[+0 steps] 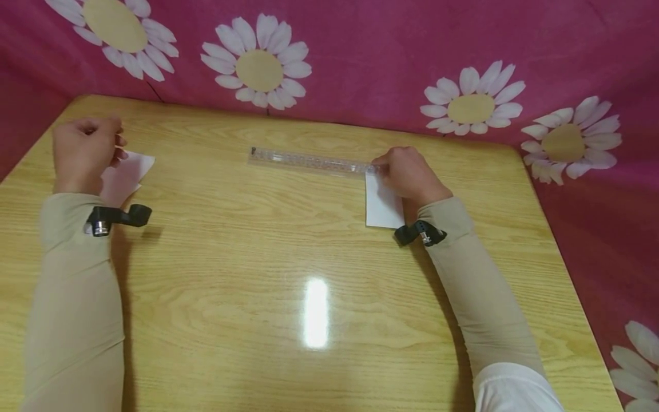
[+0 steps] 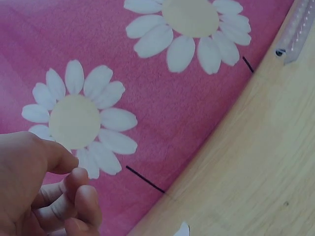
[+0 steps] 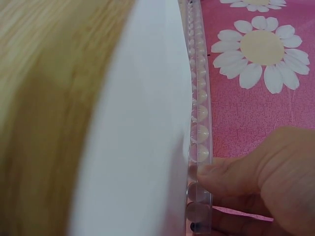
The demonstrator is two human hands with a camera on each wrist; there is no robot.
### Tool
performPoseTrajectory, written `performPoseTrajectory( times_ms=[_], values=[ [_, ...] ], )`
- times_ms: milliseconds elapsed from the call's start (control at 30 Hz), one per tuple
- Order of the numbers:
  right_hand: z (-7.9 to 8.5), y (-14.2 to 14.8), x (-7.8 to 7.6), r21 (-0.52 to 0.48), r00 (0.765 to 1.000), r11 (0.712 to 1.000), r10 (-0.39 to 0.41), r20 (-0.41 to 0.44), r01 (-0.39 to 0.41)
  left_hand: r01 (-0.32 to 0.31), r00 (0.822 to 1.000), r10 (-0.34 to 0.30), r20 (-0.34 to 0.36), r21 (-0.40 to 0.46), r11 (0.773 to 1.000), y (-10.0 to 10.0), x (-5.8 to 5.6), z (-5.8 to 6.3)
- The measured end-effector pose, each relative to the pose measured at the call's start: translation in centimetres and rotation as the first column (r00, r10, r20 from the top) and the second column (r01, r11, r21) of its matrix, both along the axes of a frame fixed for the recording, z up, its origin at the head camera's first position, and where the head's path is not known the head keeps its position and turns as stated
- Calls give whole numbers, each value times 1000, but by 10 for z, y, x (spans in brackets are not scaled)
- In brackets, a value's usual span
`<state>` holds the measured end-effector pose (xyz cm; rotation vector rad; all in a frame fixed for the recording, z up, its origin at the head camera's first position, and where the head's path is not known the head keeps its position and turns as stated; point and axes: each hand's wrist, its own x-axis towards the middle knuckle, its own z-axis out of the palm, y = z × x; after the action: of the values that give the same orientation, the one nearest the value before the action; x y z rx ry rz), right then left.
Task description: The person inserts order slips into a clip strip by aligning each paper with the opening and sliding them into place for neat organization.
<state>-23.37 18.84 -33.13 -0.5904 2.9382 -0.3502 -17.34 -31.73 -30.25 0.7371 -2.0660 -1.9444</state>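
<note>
The right hand (image 1: 412, 175) pinches the clear circle-patterned plastic strip (image 1: 309, 161) by one end, presumably to steady it, while left of the strip the loosely curled left hand (image 1: 83, 153) holds nothing.

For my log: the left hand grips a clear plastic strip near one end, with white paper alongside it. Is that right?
The side is wrong: the right hand, not the left hand, grips the clear plastic strip near one end, with white paper alongside it, as the right wrist view shows.
</note>
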Motion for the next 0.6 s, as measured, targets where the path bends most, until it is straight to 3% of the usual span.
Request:
performPoseTrajectory(
  times_ms=[233,433,600],
  values=[
    [-1,0,0,-5,1000,1000,16,-8,-16,0,997,8,78,-101,995,-11,5,0],
    [1,0,0,-1,1000,1000,6,-5,-6,80,983,-39,179,-225,971,-20,10,-2],
    [0,-1,0,3,1000,1000,9,4,-9,113,971,-53,235,-247,962,-25,13,-4]
  ],
)
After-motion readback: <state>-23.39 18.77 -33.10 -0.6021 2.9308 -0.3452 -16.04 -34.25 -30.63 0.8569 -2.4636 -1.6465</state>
